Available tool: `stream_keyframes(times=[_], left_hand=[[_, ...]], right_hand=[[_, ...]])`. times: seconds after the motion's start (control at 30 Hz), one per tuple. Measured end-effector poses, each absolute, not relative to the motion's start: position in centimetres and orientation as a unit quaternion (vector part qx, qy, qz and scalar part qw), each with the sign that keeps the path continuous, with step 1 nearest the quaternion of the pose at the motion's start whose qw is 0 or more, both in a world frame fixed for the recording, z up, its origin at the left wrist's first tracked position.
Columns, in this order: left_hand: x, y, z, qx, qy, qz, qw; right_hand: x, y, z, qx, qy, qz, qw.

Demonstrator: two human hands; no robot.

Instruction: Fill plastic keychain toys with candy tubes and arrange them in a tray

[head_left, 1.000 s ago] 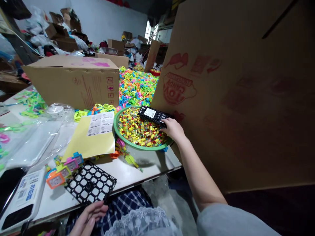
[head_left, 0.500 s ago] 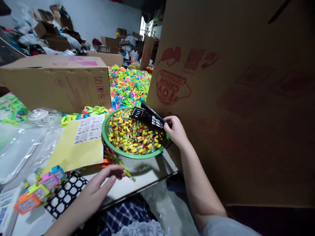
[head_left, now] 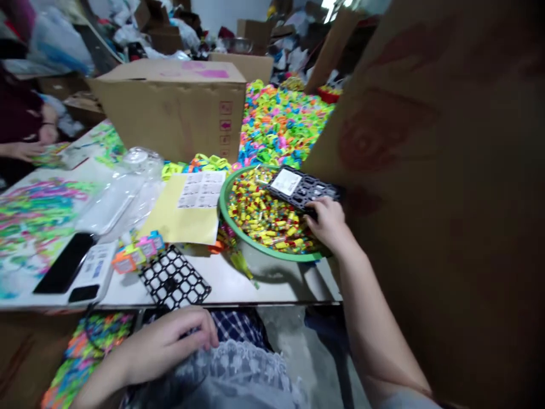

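Note:
My right hand grips the near edge of a black plastic grid tray. A white label lies on that tray, which is tilted over a green basket. Small yellow, red and blue candy-filled tubes fill the basket. My left hand hovers above my lap, loosely curled and with nothing visible in it. Just beyond it, a second black grid tray lies flat at the table's front edge. Beside that tray stand several bright toy watches in a row.
A yellow sheet with labels, clear plastic packaging and a black phone lie on the white table. Cardboard boxes stand behind and a large one at right. Colourful plastic pieces heap behind. Another person's hand is far left.
The view has swung left and down. The tray in my right hand has turned, so its labelled grid face shows. My left hand has drawn back from the table to above my lap.

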State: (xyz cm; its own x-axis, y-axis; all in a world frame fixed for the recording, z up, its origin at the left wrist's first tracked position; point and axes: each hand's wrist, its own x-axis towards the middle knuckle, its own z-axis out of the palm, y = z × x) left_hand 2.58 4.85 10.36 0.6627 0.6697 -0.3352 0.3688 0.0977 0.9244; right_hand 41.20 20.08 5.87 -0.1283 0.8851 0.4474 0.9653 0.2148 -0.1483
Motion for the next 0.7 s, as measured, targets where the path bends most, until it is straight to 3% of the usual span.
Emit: stream_keyframes(times=[0.13,0.23,0.4,0.57,0.7], left_hand=[[-2.3,1.4,10.4,0.592,0.5,0.184,0.605],[-4.3,-0.7,10.5,0.566,0.54,0.196,0.592],[-5.9,-3.1,10.1,0.562,0.569,0.207,0.563],[-7.9,-5.7,8.8,0.541,0.58,0.252,0.554],[-9.6,-7.3,7.2,0.514,0.588,0.304,0.546]], right_hand=[[37.4,18.2,7.0,-0.58,-0.756,-0.1,0.287],[31.2,16.4,8.2,-0.5,-0.816,-0.034,0.288],[19.7,15.0,6.4,-0.381,-0.906,0.089,0.165],[13.7,16.5,3.7,-0.428,-0.903,0.037,0.022],[12.6,18.7,4.3,-0.464,-0.885,0.019,0.001]])
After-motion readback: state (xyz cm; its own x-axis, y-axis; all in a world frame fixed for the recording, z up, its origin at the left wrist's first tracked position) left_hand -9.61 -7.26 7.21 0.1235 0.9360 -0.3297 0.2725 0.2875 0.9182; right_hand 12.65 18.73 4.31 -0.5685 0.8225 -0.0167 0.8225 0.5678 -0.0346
